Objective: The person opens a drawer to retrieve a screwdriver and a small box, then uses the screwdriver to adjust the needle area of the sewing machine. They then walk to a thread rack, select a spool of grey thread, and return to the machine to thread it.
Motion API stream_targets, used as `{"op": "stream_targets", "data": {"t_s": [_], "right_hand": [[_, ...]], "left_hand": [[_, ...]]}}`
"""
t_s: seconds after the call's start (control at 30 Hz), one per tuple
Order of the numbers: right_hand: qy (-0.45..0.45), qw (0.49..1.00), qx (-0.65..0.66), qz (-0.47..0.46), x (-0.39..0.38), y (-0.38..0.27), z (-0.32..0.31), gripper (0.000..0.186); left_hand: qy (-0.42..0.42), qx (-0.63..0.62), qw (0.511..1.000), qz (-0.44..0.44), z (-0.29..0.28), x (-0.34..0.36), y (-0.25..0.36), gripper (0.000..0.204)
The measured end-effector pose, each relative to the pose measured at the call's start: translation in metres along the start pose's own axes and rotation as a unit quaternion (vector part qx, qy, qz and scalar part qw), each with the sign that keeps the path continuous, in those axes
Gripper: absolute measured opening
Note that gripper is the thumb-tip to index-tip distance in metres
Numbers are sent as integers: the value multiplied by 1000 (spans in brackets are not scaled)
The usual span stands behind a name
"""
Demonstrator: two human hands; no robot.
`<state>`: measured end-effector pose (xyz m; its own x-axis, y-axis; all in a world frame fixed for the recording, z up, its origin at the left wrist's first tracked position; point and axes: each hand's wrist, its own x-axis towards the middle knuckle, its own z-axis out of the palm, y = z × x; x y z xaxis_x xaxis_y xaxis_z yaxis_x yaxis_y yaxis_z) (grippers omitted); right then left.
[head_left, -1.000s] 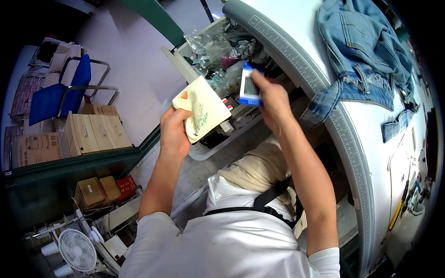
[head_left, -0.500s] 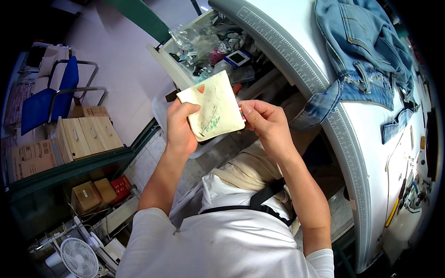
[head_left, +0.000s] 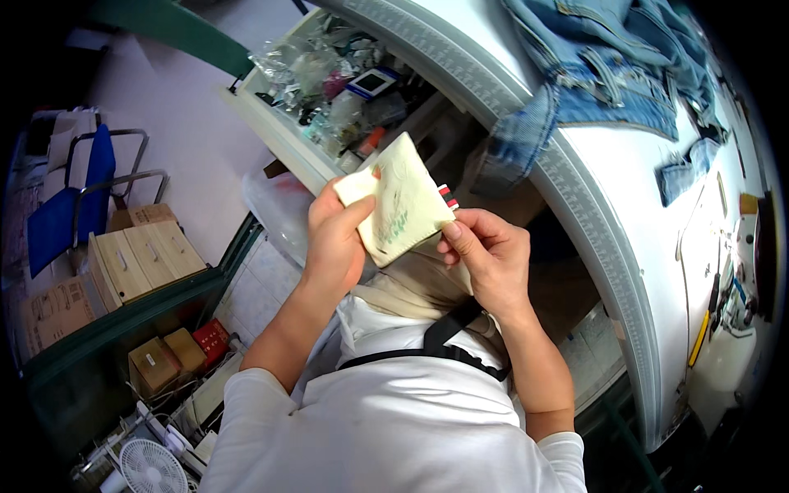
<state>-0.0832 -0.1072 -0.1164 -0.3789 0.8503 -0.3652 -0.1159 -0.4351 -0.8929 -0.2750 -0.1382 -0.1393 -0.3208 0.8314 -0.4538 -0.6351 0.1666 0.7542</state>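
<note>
Over my lap I hold a small cream square wallet [head_left: 393, 201] with a faint green plant print. It is tilted, one corner pointing up. My left hand [head_left: 337, 234] is closed on its left edge, thumb on the printed face and fingers behind. My right hand [head_left: 491, 255] pinches the lower right corner between thumb and fingers. Just above that pinch a red, white and black striped tab [head_left: 448, 197] sticks out from the right edge. The back of the wallet is hidden.
Beyond my hands an open drawer [head_left: 283, 152] holds plastic bags and small parts. A white table [head_left: 608, 214] with a grey ruler-marked edge curves along my right, blue jeans [head_left: 608, 90] on it. At left stand a blue chair [head_left: 62, 205], a wooden drawer unit [head_left: 148, 259] and a fan [head_left: 152, 468].
The wallet has tilted and turned in my hands. My right fingers have shifted off the striped tab to the corner below, so more of the tab shows. The whole view has shifted.
</note>
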Motion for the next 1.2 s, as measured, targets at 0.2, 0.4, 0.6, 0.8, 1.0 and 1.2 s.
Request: {"op": "stream_targets", "data": {"t_s": [0.2,0.4,0.6,0.8,1.0,1.2], "right_hand": [[-71,924,-345,-151,-36,-31,-30,12],[-3,895,-409,-179,-49,-35,-36,13],[71,946,-293,-116,-60,-15,-48,8],[71,982,-161,73,-76,-9,-70,14],[88,957,-268,-73,-98,-15,-77,14],[106,927,-292,-208,-76,-16,-71,34]], "left_hand": [[-91,558,759,321,12,-35,14,38],[-366,533,687,332,43,-23,2,13],[-340,454,760,317,49,-19,-19,12],[-283,312,865,273,50,-16,-21,18],[-354,196,899,169,55,-8,-26,21],[-405,92,905,94,57,7,-33,17]]}}
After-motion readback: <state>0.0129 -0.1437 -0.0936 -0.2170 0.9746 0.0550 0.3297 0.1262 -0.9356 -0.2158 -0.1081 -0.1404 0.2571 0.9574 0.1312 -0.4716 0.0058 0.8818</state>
